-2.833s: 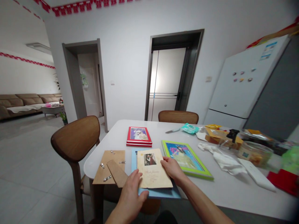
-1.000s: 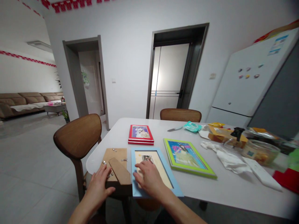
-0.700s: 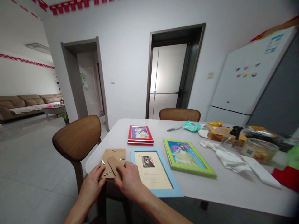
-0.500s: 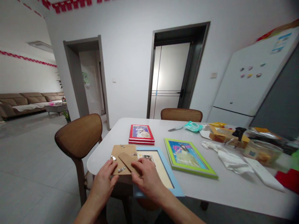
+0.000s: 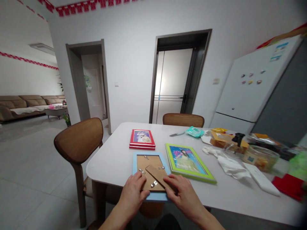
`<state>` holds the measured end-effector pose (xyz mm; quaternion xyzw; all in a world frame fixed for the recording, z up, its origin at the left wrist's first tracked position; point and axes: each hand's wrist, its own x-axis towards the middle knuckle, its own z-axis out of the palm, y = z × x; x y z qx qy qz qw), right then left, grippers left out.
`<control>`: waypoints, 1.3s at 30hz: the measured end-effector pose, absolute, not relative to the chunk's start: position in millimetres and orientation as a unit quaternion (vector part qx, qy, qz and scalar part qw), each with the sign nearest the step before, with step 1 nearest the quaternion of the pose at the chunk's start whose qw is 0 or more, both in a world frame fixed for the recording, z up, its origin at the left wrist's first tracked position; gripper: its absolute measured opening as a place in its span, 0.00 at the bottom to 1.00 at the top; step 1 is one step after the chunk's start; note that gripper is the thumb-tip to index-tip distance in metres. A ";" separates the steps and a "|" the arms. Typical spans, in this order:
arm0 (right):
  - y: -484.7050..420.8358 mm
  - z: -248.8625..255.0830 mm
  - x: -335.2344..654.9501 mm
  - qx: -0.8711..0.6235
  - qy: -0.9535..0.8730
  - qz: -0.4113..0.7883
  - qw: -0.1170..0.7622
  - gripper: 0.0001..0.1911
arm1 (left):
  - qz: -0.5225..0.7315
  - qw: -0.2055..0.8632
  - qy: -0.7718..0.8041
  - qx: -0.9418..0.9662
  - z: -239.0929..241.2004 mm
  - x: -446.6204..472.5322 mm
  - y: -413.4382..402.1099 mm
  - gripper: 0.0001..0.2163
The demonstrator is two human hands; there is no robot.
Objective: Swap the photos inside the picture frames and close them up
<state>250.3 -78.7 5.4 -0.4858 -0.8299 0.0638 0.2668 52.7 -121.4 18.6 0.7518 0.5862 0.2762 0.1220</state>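
A light blue picture frame (image 5: 134, 166) lies near the front edge of the white table (image 5: 112, 159). A brown backing board (image 5: 150, 167) with metal clips and a fold-out stand sits inside it. My left hand (image 5: 132, 195) rests on the board's lower left corner, fingers bent and pressing down. On the lower right of the board and its stand lies my right hand (image 5: 183, 193), fingers spread flat. Neither hand grips anything.
A red frame (image 5: 142, 139) lies behind the blue one, a green frame (image 5: 188, 163) to its right. Further right are a white cloth (image 5: 227, 163), a glass bowl (image 5: 260, 158), packets and a red item. Wooden chairs (image 5: 79, 143) stand at the left and the far side.
The backing board has moved from the table left of the blue frame into the frame, covering the photo card. Both hands moved right with it and now press it down.
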 end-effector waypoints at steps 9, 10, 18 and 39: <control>-82.7 0.2 243.5 -0.467 -0.846 0.032 0.255 0.14 | 0.252 0.147 0.574 0.765 6.0 40.3 -127.0 0.17; -83.2 0.7 241.8 -0.466 -0.847 0.027 0.254 0.14 | 0.255 0.148 0.570 0.767 3.7 38.9 -127.6 0.18; -92.8 17.2 212.5 -0.369 -0.902 0.031 0.222 0.12 | 0.310 0.184 0.533 0.765 -8.4 29.3 -127.0 0.12; -48.5 5.3 227.2 -0.506 -0.832 0.016 0.226 0.16 | 0.315 0.244 0.548 0.735 4.6 22.5 -128.4 0.10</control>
